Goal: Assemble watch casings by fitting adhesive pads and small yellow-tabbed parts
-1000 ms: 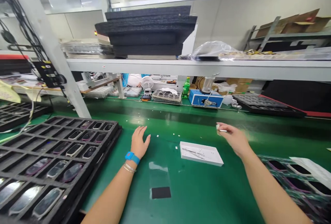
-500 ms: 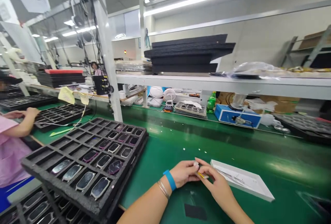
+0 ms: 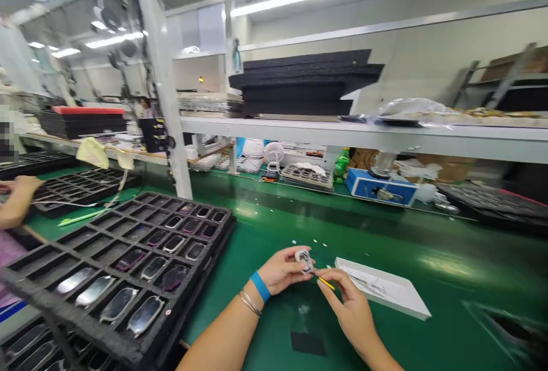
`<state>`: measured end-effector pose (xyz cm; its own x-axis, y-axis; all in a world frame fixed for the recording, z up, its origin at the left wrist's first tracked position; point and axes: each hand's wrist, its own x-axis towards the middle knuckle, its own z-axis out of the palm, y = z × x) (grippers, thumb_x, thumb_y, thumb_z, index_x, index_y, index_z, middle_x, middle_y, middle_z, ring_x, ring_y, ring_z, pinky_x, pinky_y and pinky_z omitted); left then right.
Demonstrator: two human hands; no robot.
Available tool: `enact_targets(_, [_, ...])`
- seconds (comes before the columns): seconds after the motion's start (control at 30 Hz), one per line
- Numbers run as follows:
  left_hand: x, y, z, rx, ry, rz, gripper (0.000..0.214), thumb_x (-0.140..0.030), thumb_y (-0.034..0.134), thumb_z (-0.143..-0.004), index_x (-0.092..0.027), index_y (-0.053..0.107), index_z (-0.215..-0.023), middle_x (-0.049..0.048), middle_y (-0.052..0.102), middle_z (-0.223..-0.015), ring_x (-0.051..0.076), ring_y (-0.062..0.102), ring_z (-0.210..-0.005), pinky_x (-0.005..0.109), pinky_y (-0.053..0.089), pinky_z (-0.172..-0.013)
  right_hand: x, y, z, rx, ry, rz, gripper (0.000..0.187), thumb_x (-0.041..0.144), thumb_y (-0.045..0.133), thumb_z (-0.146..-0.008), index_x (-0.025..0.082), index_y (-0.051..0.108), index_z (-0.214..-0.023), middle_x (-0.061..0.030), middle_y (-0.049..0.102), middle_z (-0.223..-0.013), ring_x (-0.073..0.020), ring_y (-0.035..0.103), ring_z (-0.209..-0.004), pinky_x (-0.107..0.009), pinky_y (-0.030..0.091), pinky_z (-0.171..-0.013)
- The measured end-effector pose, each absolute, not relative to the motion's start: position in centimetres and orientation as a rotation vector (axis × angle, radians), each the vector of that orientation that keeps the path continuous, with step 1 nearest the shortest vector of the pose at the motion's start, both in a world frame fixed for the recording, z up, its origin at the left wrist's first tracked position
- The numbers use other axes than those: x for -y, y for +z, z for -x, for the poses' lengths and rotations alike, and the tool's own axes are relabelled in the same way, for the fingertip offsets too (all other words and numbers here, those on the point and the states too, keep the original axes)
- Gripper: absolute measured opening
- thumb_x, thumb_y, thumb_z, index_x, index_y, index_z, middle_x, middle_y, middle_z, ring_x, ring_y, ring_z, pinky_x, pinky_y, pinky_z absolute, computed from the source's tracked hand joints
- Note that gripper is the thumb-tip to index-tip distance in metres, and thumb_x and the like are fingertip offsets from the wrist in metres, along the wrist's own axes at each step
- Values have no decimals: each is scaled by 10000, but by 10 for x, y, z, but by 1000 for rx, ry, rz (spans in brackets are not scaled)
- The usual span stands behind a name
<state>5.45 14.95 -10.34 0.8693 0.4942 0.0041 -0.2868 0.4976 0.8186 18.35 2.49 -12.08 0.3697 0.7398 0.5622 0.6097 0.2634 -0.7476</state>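
Between the fingers of my left hand [image 3: 280, 273] is a small pale watch case [image 3: 305, 261], tilted so that a grey and dark patterned face shows. My right hand [image 3: 349, 305] is closed in a pinch at its right edge, gripping a thin tool with a yellow part [image 3: 326, 283]; its tip reaches toward the case, and the exact kind is unclear. Both hands are held above the green bench. Just right of them lies a shallow white tray [image 3: 411, 309] holding thin metal pieces. Below them, a dark rectangular pad [image 3: 308, 342] lies on the bench.
At left, a black compartment tray [image 3: 107, 337] holds several watch cases, with more trays beneath it. A co-worker's hand [image 3: 23, 191] is at far left. Behind stand a blue box [image 3: 379, 188], a green bottle [image 3: 341, 165] and a shelf [image 3: 291, 129] carrying black foam.
My hands have drawn slightly apart. The watch case has come into view, its patterned face showing, and the yellow part is more exposed. The whole scene has shifted left as the head turned.
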Motion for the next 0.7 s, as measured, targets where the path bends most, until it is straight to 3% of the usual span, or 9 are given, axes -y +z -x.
enact_targets(0.27, [-147,-100,-49,-217,436,-951,471,-131,785,-597,-185,642,-1042,50,678,-933,162,643,-827,271,502,-778,-20,-104,-172,1342,-11,1355,89,201,531,-831,211,619,-842,-30,647,-792,-173,582,-777,-348,456,-775])
enact_targets(0.4, [-143,-100,-50,-230,426,-1025,505,-155,805,-566,-197,656,-1047,51,678,-933,156,630,-805,251,497,-755,-18,-101,-172,1317,-75,1368,67,201,575,-809,217,640,-803,-23,617,-767,-169,554,-766,-331,449,-732])
enact_targets(0.57, [-132,-91,-50,-228,433,-1208,650,-210,789,-590,-277,572,-1198,16,647,-918,138,591,-774,251,483,-731,-15,-99,-171,1318,-45,1343,22,216,631,-774,227,649,-781,-11,589,-771,-160,557,-773,-341,445,-781])
enact_targets(0.7, [-128,-86,-49,-250,463,-1294,760,-237,784,-595,-275,482,-1292,25,634,-909,151,576,-795,266,475,-756,-13,-96,-169,1310,-7,1348,9,224,648,-774,230,654,-774,-7,583,-774,-160,559,-796,-353,433,-827])
